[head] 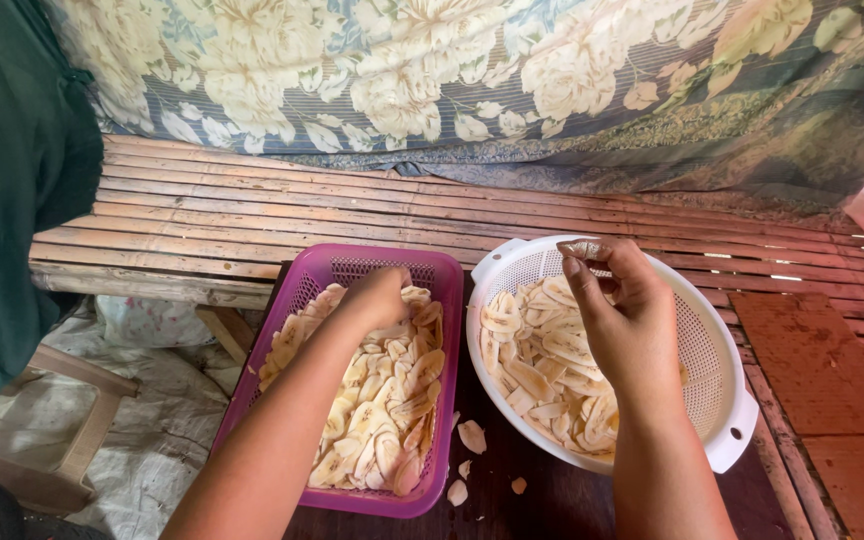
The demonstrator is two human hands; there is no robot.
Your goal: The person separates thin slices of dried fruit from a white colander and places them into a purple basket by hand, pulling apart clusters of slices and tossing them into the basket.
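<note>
My left hand [377, 297] reaches into a purple rectangular basket [337, 262] and rests with curled fingers on pale yellow banana slices [384, 400]; whether it grips any is hidden. My right hand [624, 310] hovers over a round white colander [718, 345] that holds more banana slices [540, 372]. Its thumb and fingers pinch a thin slice [582, 248] above the colander's far rim. Both containers stand side by side on a dark wooden surface [542, 500].
A few loose slices [471, 437] lie on the dark surface between the containers. Behind is a slatted bamboo bench [252, 210] under a flowered cloth [452, 70]. A dark green fabric [12, 170] hangs at left above a plastic stool [72, 440] and white sacking.
</note>
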